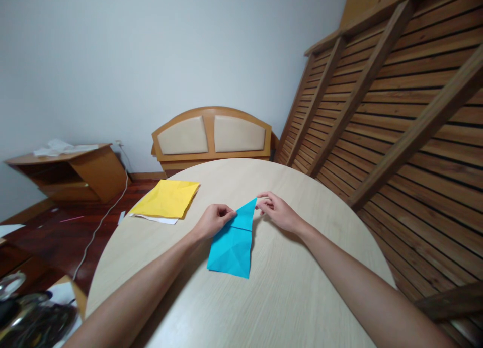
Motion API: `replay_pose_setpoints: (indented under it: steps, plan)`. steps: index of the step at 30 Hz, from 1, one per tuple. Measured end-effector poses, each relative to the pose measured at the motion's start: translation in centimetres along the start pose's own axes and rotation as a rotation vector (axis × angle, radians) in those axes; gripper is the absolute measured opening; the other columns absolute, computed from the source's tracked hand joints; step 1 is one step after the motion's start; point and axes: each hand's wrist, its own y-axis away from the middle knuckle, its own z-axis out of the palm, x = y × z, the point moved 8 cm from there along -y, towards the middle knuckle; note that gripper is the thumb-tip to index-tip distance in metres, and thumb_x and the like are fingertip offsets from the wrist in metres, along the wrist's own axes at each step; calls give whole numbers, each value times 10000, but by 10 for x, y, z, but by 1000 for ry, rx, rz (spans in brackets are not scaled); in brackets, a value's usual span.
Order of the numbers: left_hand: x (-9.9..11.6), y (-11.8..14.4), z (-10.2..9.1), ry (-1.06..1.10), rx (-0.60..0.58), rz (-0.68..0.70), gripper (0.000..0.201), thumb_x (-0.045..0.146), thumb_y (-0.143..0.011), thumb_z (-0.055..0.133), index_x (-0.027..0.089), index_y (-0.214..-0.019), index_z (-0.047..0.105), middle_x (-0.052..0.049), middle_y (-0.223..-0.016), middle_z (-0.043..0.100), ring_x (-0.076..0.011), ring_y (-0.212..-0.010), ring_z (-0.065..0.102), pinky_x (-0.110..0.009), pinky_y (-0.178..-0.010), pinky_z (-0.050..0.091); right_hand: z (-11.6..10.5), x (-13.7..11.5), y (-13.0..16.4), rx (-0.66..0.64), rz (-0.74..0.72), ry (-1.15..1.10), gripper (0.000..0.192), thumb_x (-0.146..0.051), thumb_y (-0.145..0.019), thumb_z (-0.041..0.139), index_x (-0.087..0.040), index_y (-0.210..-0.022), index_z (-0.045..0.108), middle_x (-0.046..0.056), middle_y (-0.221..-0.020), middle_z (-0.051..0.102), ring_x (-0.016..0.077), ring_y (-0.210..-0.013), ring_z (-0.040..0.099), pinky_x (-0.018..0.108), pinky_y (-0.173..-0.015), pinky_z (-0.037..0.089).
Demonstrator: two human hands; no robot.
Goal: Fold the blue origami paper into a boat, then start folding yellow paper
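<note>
Paper folding is the step in hand, as I judge it. Nearest to me, the square end of the blue paper (pixel 232 245) lies flat on the round table (pixel 287 297), below both hands. My left hand (pixel 213 221) is closed on the left edge of the sheet, fingers curled and pressing where the fold line crosses. My right hand (pixel 277 212) pinches the pointed tip of the same sheet between thumb and fingers, just beside the left hand. I think the next move calls for holding the tip steady and pressing the crease flat with care, so the edges meet well. Farther off, left of the left hand, a yellow paper (pixel 168 199) rests on a white sheet (pixel 156 219).
</note>
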Motion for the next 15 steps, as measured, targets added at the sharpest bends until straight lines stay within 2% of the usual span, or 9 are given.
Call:
replay_pose_setpoints:
  steps: [3, 7, 10, 15]
  plan:
    - [-1, -2, -4, 55, 74, 2, 486, 609, -761, 625, 127, -761, 690, -40, -671, 627, -132, -590, 504, -238, -520, 349, 14, 3, 3, -48, 28, -79, 546, -388, -923, 590, -178, -1383, 384, 47, -915, 689, 165, -812, 636, 334, -779, 488]
    - [0, -4, -5, 91, 102, 31, 474, 597, -770, 634, 129, -794, 702, -60, -730, 671, -150, -642, 542, -250, -560, 391, 32, -2, 8, -125, 23, -155, 749, -363, -900, 633, -159, -1493, 224, -7, -811, 646, 142, -747, 600, 287, -702, 465]
    - [0, -4, -5, 110, 114, 37, 484, 614, -760, 645, 135, -816, 687, -51, -723, 663, -149, -638, 542, -248, -550, 384, 32, -7, 8, -99, -7, -140, 748, -336, -892, 637, -157, -1494, 231, -32, -760, 609, 132, -701, 572, 266, -650, 448]
    - [2, -4, -3, 178, 98, 56, 502, 602, -730, 681, 138, -915, 625, 17, -618, 557, -119, -565, 492, -227, -511, 332, 16, -5, 3, 4, -20, -113, 703, -325, -870, 647, -171, -1455, 289, -3, -822, 633, 152, -757, 604, 295, -692, 479]
